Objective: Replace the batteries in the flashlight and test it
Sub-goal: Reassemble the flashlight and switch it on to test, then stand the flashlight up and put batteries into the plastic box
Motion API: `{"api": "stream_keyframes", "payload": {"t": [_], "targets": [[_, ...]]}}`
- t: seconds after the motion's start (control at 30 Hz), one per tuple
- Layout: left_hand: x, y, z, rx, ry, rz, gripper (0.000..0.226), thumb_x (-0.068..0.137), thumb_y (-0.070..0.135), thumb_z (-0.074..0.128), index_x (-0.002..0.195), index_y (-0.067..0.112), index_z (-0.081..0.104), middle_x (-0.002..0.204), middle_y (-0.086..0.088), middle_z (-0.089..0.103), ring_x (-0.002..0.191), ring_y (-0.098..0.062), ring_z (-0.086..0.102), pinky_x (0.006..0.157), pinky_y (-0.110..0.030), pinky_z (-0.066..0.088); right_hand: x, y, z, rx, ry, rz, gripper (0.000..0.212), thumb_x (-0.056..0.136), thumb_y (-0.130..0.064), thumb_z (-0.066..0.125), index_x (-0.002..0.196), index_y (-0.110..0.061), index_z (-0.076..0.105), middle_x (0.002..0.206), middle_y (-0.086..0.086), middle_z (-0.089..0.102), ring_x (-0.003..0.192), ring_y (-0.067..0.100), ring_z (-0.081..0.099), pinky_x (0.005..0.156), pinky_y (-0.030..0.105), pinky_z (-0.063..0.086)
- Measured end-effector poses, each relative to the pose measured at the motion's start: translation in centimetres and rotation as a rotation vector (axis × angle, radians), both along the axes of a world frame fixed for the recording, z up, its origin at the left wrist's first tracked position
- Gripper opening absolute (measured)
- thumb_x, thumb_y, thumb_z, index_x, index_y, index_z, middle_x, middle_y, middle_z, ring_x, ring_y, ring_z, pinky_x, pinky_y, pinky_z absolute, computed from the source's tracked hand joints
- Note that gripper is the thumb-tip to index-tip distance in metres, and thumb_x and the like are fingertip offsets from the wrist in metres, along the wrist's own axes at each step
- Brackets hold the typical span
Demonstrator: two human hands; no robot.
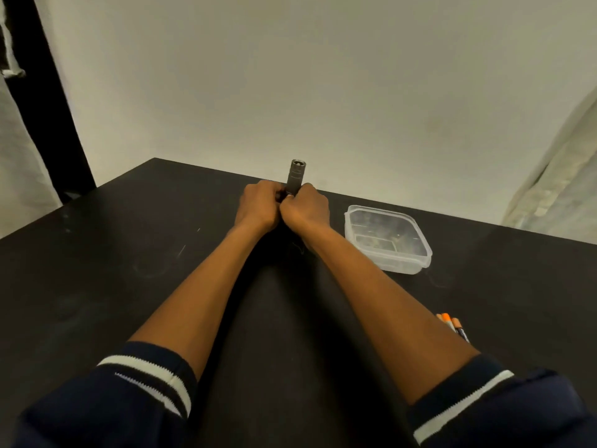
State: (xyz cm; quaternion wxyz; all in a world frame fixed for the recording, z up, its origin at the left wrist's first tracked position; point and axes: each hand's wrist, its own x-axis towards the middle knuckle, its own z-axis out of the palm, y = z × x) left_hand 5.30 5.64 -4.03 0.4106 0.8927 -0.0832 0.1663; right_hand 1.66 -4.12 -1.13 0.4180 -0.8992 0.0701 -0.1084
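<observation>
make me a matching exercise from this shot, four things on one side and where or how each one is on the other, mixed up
Things
1. flashlight
2. clear plastic container
3. batteries
4. table

States or places
A. lying beside the right forearm, orange ends showing
B. black, bearing everything else
C. held upright at its lower end by both hands
D. standing on the table to the right of the hands

Pairs: 1-C, 2-D, 3-A, 4-B

The left hand and the right hand meet around the flashlight's base.
</observation>
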Motion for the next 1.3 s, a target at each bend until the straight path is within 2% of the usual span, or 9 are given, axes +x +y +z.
{"api": "stream_keyframes", "payload": {"t": [0.1,0.37,0.5,0.63,0.77,0.9,1.03,1.17,1.3], "targets": [[3.0,0.0,0.1,0.012,0.018,-0.024,0.027,0.089,0.005,0.052,0.068,0.018,0.065,0.065,0.002,0.062,0.058,-0.016,0.054,0.056,-0.028,0.044,2.5,0.2,-0.5,0.043,-0.011,-0.021,0.032,0.099,-0.022,0.051,0.128,-0.009,0.056,0.121,0.012,0.065,0.106,0.030,0.064,0.079,0.034,0.047],[8.4,0.6,-0.3,0.052,0.015,-0.046,0.023,0.093,0.011,0.057,0.109,0.018,0.073,0.081,0.002,0.069,0.079,-0.022,0.067,0.073,-0.035,0.055,7.4,0.6,-1.0,0.028,-0.015,-0.026,0.033,0.099,-0.024,0.050,0.130,-0.014,0.055,0.122,0.010,0.066,0.109,0.030,0.064,0.090,0.042,0.055],[9.1,0.8,-0.6,0.055,0.033,-0.066,0.028,0.095,0.014,0.055,0.117,0.020,0.071,0.091,0.000,0.072,0.083,-0.019,0.066,0.068,-0.026,0.046,8.3,0.7,-1.2,0.003,0.004,-0.043,0.034,0.100,-0.028,0.050,0.131,-0.016,0.054,0.124,0.008,0.066,0.112,0.031,0.064,0.094,0.049,0.056],[8.8,1.1,-1.0,0.047,0.046,-0.071,0.036,0.097,0.009,0.055,0.132,0.013,0.062,0.115,-0.010,0.074,0.103,-0.026,0.069,0.082,-0.028,0.046,7.8,0.7,-1.1,0.016,0.032,0.001,0.037,0.097,-0.024,0.052,0.134,-0.017,0.054,0.123,0.008,0.067,0.111,0.029,0.064,0.094,0.046,0.056],[7.6,1.2,-0.8,0.073,0.078,-0.010,0.057,0.096,0.000,0.054,0.151,0.004,0.039,0.139,-0.021,0.059,0.129,-0.035,0.055,0.103,-0.039,0.047,7.2,0.7,-0.6,0.050,0.104,0.029,0.042,0.095,-0.019,0.055,0.136,-0.009,0.048,0.127,0.013,0.064,0.114,0.031,0.063,0.091,0.040,0.057],[5.1,0.7,0.4,0.089,-0.037,0.080,0.061,0.089,-0.005,0.057,0.147,0.006,0.041,0.140,-0.018,0.054,0.132,-0.034,0.045,0.102,-0.049,0.047,5.8,0.4,0.7,0.055,0.102,0.035,0.040,0.094,-0.017,0.060,0.131,-0.006,0.048,0.126,0.015,0.063,0.109,0.031,0.064,0.077,0.032,0.051],[1.4,0.3,1.6,-0.050,-0.180,0.109,0.048,0.087,0.003,0.067,0.131,0.013,0.053,0.124,-0.010,0.060,0.110,-0.025,0.058,0.087,-0.041,0.053,3.1,-0.7,3.4,-0.088,-0.017,0.089,0.014,0.097,-0.020,0.061,0.103,-0.009,0.057,0.094,0.006,0.059,0.084,0.021,0.056,0.055,0.022,0.036],[-3.7,-1.3,1.5,-0.138,-0.224,-0.018,0.037,0.088,0.003,0.068,0.124,0.008,0.059,0.116,-0.011,0.065,0.100,-0.024,0.066,0.086,-0.046,0.058,-1.4,-3.0,5.6,-0.154,-0.079,0.124,0.017,0.093,-0.011,0.059,0.097,-0.003,0.073,0.096,0.010,0.072,0.090,0.025,0.068,0.069,0.028,0.052],[-8.2,-3.2,2.1,-0.202,-0.213,-0.126,0.023,0.092,0.014,0.072,0.113,0.019,0.066,0.105,0.002,0.070,0.090,-0.009,0.069,0.076,-0.025,0.059,-7.1,-6.8,6.8,-0.144,-0.108,0.192,0.017,0.094,-0.011,0.062,0.099,-0.010,0.078,0.101,0.005,0.076,0.093,0.018,0.069,0.080,0.028,0.056]]}}
